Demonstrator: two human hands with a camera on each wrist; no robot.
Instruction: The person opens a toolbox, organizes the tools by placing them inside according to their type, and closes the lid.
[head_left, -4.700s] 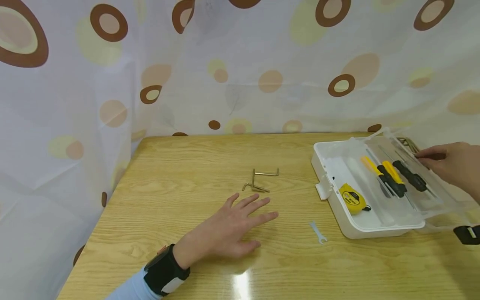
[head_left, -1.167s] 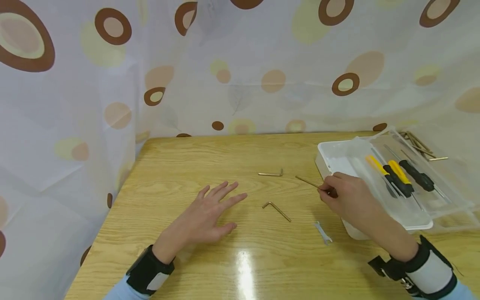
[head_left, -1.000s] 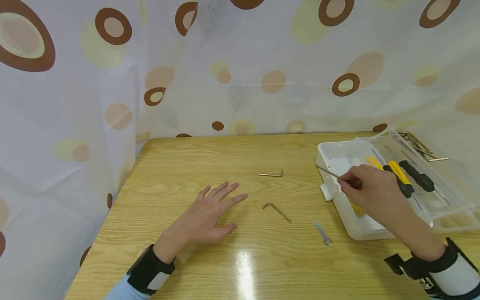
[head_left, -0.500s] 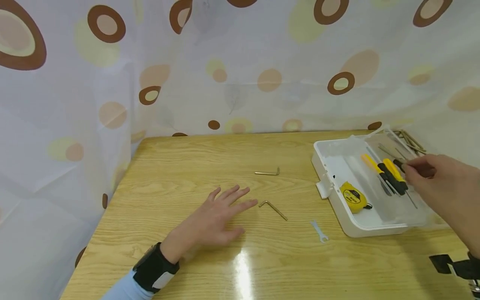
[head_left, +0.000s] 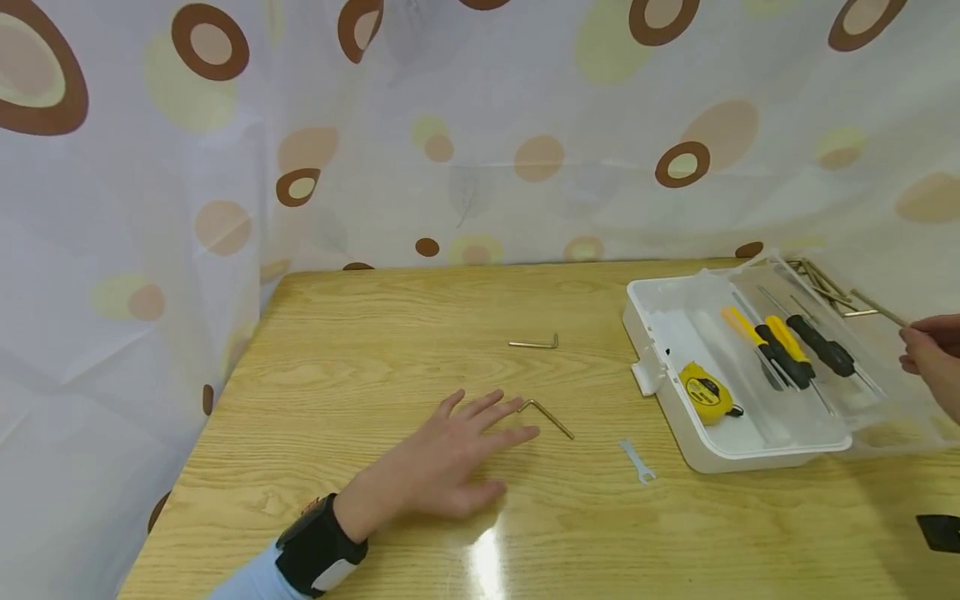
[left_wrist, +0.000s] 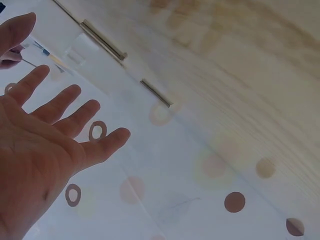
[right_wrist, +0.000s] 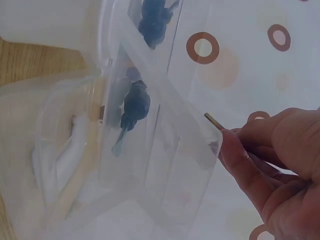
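My right hand (head_left: 936,357) is partly cut off at the right edge of the head view, beyond the white toolbox (head_left: 693,446). Thumb and fingers pinch a brass-coloured hex key (head_left: 879,307), its far end pointing toward a pile of similar hex keys (head_left: 825,283) behind the box's lid. In the right wrist view, a short end of the hex key (right_wrist: 212,120) sticks out from the fingertips. My left hand (head_left: 450,458) lies over the table with fingers spread and holds nothing. Its fingertips are right by an L-shaped hex key (head_left: 551,419); another hex key (head_left: 534,344) lies farther back.
In the toolbox sits a yellow tape measure (head_left: 707,396). Its clear lid (head_left: 892,425) is folded open to the right, with several yellow and black screwdrivers (head_left: 787,346) there. A small open-end wrench (head_left: 637,462) lies left of the box. A patterned curtain (head_left: 487,200) hangs behind.
Three hex keys lay together earlier; one was picked up, leaving two apart. My right hand has carried it rightward across the toolbox. My left hand has shifted slightly.
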